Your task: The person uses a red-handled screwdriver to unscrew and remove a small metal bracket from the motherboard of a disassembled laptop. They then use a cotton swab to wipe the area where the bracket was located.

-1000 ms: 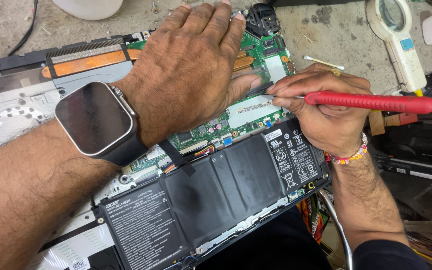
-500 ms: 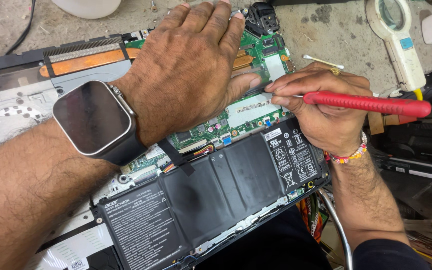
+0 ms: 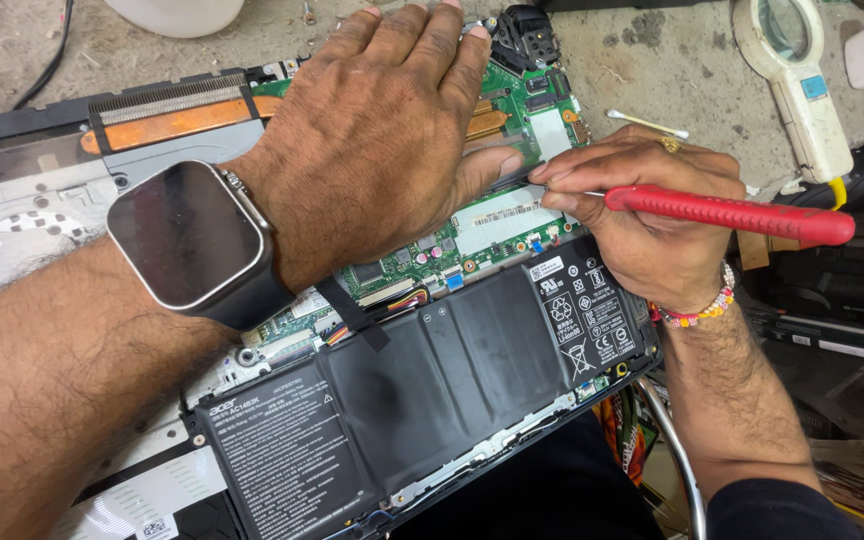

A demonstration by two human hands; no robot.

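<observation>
An opened laptop lies on the bench with its green circuit board (image 3: 492, 240) and flat black battery (image 3: 432, 385) exposed. My left hand (image 3: 382, 140) lies flat, palm down, on the board, fingers together and pointing away; a square dark watch (image 3: 192, 240) sits on that wrist. My right hand (image 3: 652, 215) grips a red-handled screwdriver (image 3: 732, 212), whose thin tip meets the board beside my left thumb. A beaded bracelet (image 3: 697, 310) circles the right wrist.
A copper heat pipe (image 3: 172, 120) and a grey fan housing (image 3: 12, 240) fill the laptop's left part. A white magnifier lamp (image 3: 792, 70) and a cotton swab (image 3: 647, 123) lie on the bench at the right. Dark equipment (image 3: 842, 290) crowds the right edge.
The red screwdriver handle has shifted slightly to the left in my right hand. My left hand stays pressed on the board.
</observation>
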